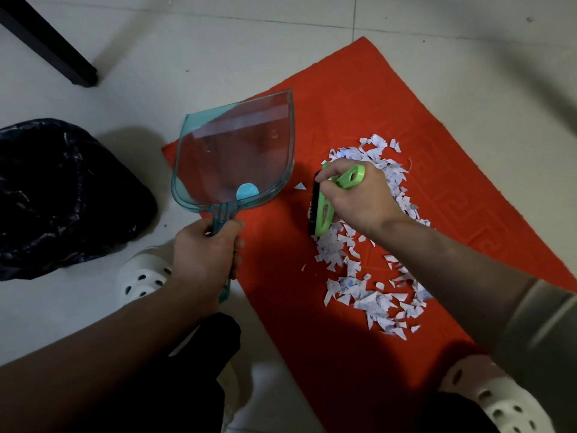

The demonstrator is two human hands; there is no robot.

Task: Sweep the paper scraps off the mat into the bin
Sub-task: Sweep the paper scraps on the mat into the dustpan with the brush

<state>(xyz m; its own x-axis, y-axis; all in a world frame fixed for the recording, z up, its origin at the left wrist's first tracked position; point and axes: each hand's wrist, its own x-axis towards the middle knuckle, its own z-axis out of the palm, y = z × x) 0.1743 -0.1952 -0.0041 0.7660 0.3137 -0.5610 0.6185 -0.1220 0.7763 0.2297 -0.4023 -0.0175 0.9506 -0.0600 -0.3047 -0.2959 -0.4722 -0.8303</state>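
- Red mat [359, 101], centre and right of frame, on pale tiled floor [218, 42].
- White paper scraps [368, 295], strewn over mat's middle.
- Left hand [204, 254] gripping teal dustpan [237, 151] handle; pan over mat's left corner.
- Right hand [356, 198] clasping green brush [324, 210], bristles down among scraps.
- Black-lined bin [62, 195], left edge of frame.

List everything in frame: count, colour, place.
paper scraps: many, white with blue marks, piled on the mat
mat: one, red, on the tiled floor
dustpan: one, clear teal, held over the mat's left edge
brush: one, green with black bristles, at the pile's left edge
bin: one, black bag liner, left
furniture leg: one, black, top left
shoes: two, white, bottom
left hand: grips dustpan handle
right hand: grips brush
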